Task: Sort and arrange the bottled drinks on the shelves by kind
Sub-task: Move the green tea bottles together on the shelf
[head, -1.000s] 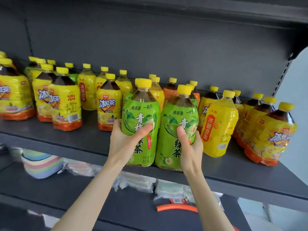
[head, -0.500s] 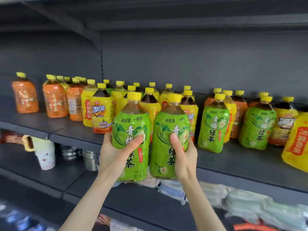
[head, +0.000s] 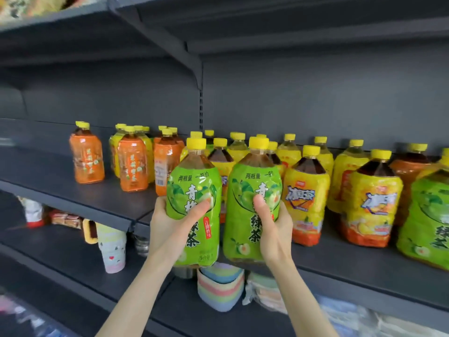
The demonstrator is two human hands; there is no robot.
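Left hand grips the left green-tea bottle, fingers curled round its body. Right hand likewise grips the right green-tea bottle, thumb across the label. Both bottles stand upright, side by side, at the front edge of the grey shelf. On the shelf behind stand orange-label bottles to the left and yellow-label bottles to the right.

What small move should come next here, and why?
Probably lower both onto the bare shelf near the orange bottles: the left hand grips the left green tea bottle, the right hand the right green tea bottle, and yellow iced tea bottles crowd the space behind.
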